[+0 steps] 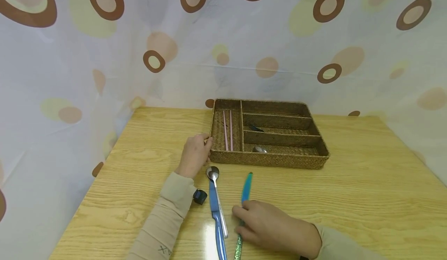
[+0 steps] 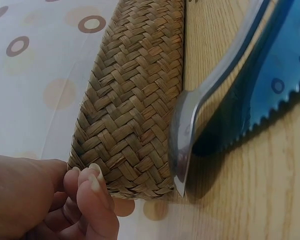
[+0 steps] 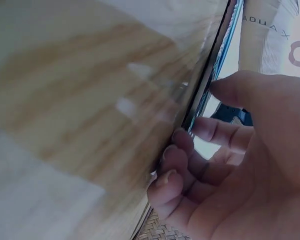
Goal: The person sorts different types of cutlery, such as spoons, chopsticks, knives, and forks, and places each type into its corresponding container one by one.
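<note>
At the left side of a woven cutlery tray (image 1: 269, 159), my left hand (image 1: 194, 151) pinches the front corner between thumb and fingers; the left wrist view shows the braided wall (image 2: 135, 90) up close. My right hand (image 1: 270, 223) holds a teal-bladed table knife (image 1: 246, 188) by its glittery green handle, low over the table. Between the hands lies a blue knife (image 1: 219, 233), with a metal spoon (image 1: 212, 172) lying across it. The spoon bowl (image 2: 182, 130) is near the tray wall. In the right wrist view, thumb and fingers (image 3: 175, 160) meet along the knife's handle.
Two pink chopsticks (image 1: 231, 132) lie in the tray's left compartment. A spoon (image 1: 260, 149) sits in the front right compartment, and a dark utensil (image 1: 256, 128) in the middle one. A patterned curtain (image 1: 244, 39) hangs behind the wooden table (image 1: 366, 198).
</note>
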### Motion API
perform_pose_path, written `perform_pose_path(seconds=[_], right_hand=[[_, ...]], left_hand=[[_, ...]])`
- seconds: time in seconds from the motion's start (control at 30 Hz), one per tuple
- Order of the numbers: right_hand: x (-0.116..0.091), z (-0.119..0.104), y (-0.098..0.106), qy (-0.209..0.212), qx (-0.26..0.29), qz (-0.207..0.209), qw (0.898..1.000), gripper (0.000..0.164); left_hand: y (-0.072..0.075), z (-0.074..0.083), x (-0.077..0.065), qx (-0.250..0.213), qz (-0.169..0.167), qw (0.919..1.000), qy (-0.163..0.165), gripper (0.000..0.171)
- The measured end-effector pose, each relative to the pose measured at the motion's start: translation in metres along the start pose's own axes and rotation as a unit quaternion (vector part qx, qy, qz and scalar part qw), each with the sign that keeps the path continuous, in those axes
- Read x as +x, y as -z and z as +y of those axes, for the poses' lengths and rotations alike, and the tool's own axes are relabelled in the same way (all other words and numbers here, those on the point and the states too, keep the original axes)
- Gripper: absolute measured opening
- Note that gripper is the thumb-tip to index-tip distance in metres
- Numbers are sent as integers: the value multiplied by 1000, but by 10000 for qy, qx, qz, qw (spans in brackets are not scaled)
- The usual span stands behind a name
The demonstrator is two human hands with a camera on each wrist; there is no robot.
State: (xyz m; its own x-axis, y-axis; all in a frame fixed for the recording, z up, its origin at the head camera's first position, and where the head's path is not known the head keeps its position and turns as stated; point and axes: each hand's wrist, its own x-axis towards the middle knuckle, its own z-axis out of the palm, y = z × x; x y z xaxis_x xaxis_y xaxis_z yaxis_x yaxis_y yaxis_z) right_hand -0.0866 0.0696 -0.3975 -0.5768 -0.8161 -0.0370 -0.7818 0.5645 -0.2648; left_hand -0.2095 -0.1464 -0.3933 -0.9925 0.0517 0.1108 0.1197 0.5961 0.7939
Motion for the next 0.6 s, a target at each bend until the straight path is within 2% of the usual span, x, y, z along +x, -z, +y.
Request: perform_pose_path(seconds=[0.2,0.43,0.6], right_hand=[[-5,1,-1,-396,131,184,9990,8],[-16,0,-2,-701,-70,585,9958,16],[-24,1,-2,-963,-85,568,9937,16]], left_hand=[[1,0,-1,-43,5,9999,-92,34],[1,0,0,2,-1,9999,-131,34],[0,0,0,17,6,10000,-89,34]])
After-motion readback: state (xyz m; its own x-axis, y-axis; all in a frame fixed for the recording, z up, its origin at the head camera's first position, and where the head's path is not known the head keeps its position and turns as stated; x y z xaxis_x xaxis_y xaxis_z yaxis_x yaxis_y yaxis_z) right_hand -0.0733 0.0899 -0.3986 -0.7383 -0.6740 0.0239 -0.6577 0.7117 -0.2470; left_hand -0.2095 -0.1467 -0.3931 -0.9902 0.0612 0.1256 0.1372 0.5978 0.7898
